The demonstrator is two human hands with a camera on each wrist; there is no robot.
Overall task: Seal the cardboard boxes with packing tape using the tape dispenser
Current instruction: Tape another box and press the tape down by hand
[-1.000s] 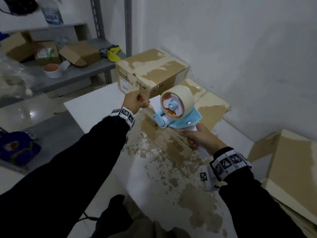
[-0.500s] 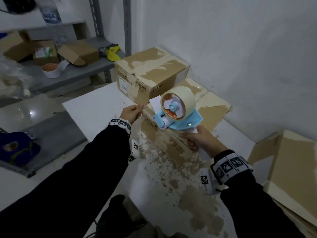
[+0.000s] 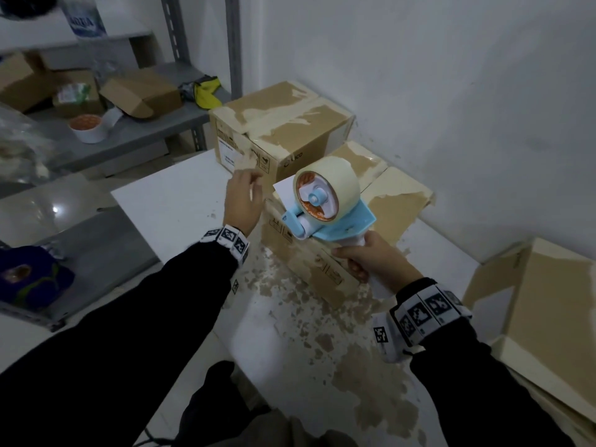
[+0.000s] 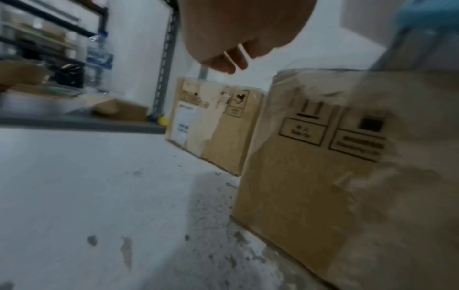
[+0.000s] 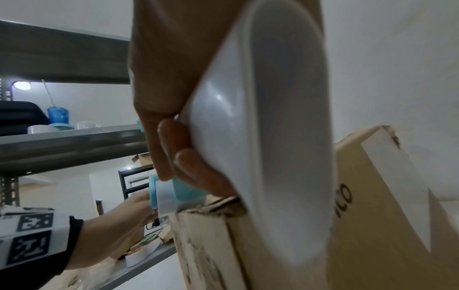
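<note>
right hand (image 3: 371, 258) grips dispenser (image 3: 325, 208) handle above box (image 3: 325, 269); left hand (image 3: 242, 201) loosely spread beside it, holding nothing, over bench (image 3: 167, 201).

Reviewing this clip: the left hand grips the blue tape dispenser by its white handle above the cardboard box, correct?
Wrong hand. The head view shows the right hand gripping the tape dispenser by its white handle above the cardboard box; the left hand holds nothing.

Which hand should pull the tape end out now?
Probably the left hand: it holds nothing, fingers loose, beside the dispenser's front roller. The right hand is busy gripping the dispenser's handle over the box.
</note>
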